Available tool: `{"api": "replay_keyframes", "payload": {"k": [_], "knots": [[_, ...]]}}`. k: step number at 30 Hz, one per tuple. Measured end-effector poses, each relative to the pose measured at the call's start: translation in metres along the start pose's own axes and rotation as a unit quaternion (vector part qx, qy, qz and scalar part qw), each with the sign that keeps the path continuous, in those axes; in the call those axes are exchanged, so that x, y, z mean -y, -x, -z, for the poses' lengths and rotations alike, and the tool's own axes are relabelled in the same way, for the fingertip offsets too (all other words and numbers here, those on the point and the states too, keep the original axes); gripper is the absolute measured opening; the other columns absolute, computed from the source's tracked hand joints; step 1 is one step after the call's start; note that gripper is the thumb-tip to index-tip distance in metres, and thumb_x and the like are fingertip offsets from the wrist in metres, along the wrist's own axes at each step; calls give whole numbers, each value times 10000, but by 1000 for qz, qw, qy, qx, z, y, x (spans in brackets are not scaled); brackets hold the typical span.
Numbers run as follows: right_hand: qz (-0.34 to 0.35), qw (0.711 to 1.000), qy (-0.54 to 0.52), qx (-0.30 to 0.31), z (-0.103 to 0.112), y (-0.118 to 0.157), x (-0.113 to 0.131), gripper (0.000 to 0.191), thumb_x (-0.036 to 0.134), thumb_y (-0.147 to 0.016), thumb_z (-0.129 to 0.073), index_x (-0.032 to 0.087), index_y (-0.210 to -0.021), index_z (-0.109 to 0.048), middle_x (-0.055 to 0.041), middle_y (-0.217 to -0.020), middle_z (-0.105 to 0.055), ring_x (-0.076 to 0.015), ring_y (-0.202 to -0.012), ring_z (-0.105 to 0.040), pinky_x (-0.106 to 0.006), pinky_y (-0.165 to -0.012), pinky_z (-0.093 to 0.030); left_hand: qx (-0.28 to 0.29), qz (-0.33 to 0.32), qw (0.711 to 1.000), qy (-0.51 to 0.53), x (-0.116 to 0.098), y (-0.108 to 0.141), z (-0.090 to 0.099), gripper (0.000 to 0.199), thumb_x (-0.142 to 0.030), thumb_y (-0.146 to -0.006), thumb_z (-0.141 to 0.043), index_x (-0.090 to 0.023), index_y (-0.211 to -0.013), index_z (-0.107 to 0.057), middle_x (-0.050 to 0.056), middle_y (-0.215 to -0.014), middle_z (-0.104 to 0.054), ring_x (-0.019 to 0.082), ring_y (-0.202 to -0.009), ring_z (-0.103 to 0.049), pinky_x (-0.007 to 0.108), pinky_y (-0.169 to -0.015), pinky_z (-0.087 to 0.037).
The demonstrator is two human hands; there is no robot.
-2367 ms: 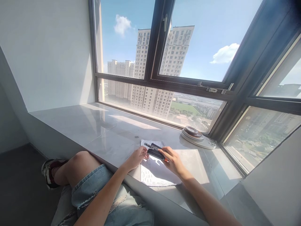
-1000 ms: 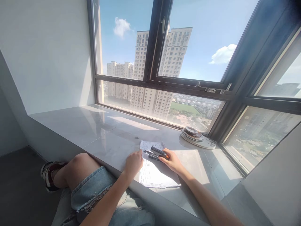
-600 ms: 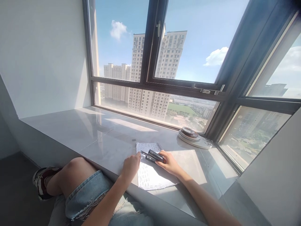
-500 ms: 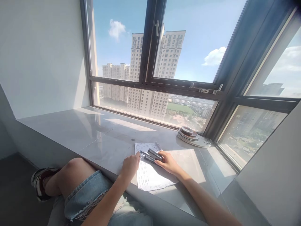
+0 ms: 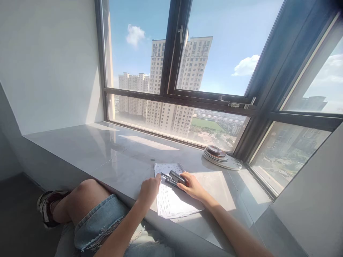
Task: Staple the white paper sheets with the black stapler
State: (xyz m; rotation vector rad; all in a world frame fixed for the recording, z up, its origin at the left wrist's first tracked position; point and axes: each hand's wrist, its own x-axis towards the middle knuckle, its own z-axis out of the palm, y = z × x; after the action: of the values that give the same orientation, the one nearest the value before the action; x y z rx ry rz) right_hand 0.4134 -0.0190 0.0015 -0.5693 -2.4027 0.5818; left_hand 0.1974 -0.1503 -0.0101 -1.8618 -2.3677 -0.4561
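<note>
A black stapler [image 5: 177,177], its jaws spread apart, is held low over a printed sheet of paper [image 5: 174,207] on the window sill. My right hand [image 5: 195,187] wraps round its rear end, thumb and fingers closed on it. From the other side my left hand [image 5: 150,188] is closed, its fingertips at the front end of the stapler's thin lower part. Whether a small piece also sits in those fingertips is hidden. Beyond the paper a small dark strip [image 5: 152,159], perhaps staples, lies on the sill.
A stack of plates [image 5: 221,159] stands by the window corner at right. The glossy tiled sill [image 5: 80,146] runs along the dark window frame [image 5: 150,95]. My bent leg [image 5: 91,200] is below the sill's front edge at left.
The whole view has shifted very slightly. Both hands keep the same place on the stapler, and nothing else has visibly changed.
</note>
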Motion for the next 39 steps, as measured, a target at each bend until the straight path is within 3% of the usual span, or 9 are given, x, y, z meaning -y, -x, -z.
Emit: {"api": "replay_keyframes", "payload": {"k": [8,11,13,17,23,26,31,36,39], "knots": [[-17,999,-7,27,1,0,1,202,407,-930,-641,210,-900,-612,-32,-852,-593,-184,-745,-510,-310,-666,-391,-19,-6,996,90,8,8,22,264,-339,-1042,-436,-202,-928,-631,47,-782,-685,192,-703,-658,268,-583,-353],[-19,999,-15,27,1,0,0,204,423,-927,-638,220,-913,-623,-25,-852,-595,-183,-738,-516,-306,-660,-401,72,-32,983,164,26,12,41,163,-390,-897,-669,-234,-940,-650,13,-841,-698,197,-784,-659,267,-650,-385],[-23,999,-20,25,0,0,-1,212,430,-928,-639,219,-921,-627,-27,-857,-607,-180,-733,-519,-304,-654,-403,140,-66,970,186,34,15,50,226,-320,-774,-776,-246,-953,-662,12,-960,-708,209,-868,-659,266,-689,-401],[-26,999,-15,32,0,0,-1,225,430,-939,-636,205,-926,-630,-31,-856,-616,-174,-731,-520,-303,-647,-404,149,-66,969,186,36,18,49,104,-170,-795,-685,-224,-877,-652,42,-1070,-695,229,-973,-642,293,-782,-415],[-1,1000,3,-3,3,-1,5,248,467,-961,-618,231,-1021,-661,-52,-928,-632,-222,-872,-576,-352,-756,-478,164,-49,956,240,40,18,40,70,-249,-919,-544,-214,-944,-599,67,-1048,-681,230,-943,-632,314,-787,-413],[25,998,-8,-59,6,-2,7,245,449,-1000,-560,239,-1066,-668,-70,-975,-639,-239,-937,-591,-386,-823,-501,143,-51,956,251,40,21,45,106,-277,-947,-492,-209,-925,-571,65,-997,-669,219,-890,-615,310,-749,-398],[82,985,5,-149,10,-2,7,171,351,-1020,-539,239,-983,-664,-69,-878,-626,-224,-837,-574,-375,-750,-484,95,-47,953,283,16,20,59,293,-359,-1012,-370,-209,-836,-550,41,-831,-628,192,-741,-556,296,-638,-345],[154,984,23,-87,14,3,15,138,316,-1012,-569,239,-1085,-658,-72,-895,-637,-216,-822,-543,-369,-735,-476,36,-76,959,272,-13,10,62,293,-304,-979,-435,-199,-716,-507,2,-691,-553,153,-637,-482,284,-604,-298],[187,981,30,-48,12,5,18,234,383,-997,-606,227,-1167,-644,-71,-912,-641,-213,-833,-538,-374,-774,-478,10,-120,957,264,-26,3,62,359,-340,-983,-467,-195,-654,-469,-28,-608,-478,126,-572,-401,278,-576,-264]]}}
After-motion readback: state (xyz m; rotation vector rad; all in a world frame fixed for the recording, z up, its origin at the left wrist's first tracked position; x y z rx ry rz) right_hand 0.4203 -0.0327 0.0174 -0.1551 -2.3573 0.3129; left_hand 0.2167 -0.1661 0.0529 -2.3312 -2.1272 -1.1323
